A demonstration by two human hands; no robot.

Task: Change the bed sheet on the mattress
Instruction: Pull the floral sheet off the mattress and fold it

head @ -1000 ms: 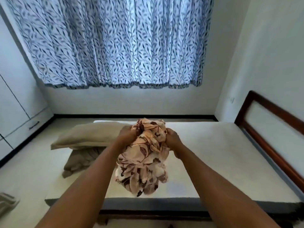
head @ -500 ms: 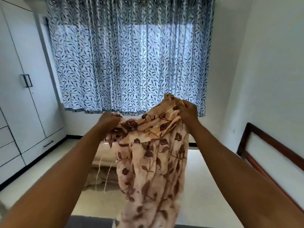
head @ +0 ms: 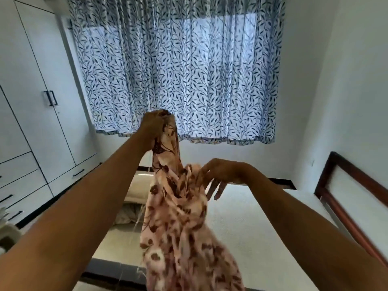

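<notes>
Left hand [head: 152,131] grips sheet [head: 178,217], btm cut off.

You are holding both arms stretched forward. Your left hand [head: 152,131] is raised higher, gripping the top of the sheet [head: 178,217] in a fist. Your right hand [head: 220,175] is hanging lower, wrist bent, fingers spread downward, fingertips touching it.

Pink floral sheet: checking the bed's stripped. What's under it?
Bare white mattress shows beneath the hanging pink floral sheet; whatever lies directly behind the cloth is covered.
</notes>
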